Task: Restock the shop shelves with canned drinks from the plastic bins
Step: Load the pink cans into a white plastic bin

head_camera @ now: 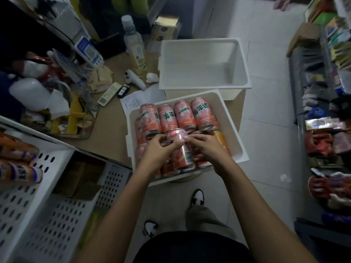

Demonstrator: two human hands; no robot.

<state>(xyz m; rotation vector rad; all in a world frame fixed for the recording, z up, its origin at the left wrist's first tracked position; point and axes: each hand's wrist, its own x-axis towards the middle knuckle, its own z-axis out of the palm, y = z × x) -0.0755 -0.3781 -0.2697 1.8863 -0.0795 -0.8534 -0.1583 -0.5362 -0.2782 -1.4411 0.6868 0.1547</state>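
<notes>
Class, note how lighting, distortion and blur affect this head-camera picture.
Head view: dim, with dark corners; wide-angle distortion bows the white perforated shelf; the pink drinks can gripped by the left hand and right hand is fairly sharp; packaged goods at right are blurred.

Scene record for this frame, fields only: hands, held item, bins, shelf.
left hand: grips held can, a pink one
right hand: pinches the same can near its top
near bin: pink cans lying in rows, one orange can at right
far bin: no cans visible inside
perforated shelf: lower left, shelf cans orange, lying on it
</notes>
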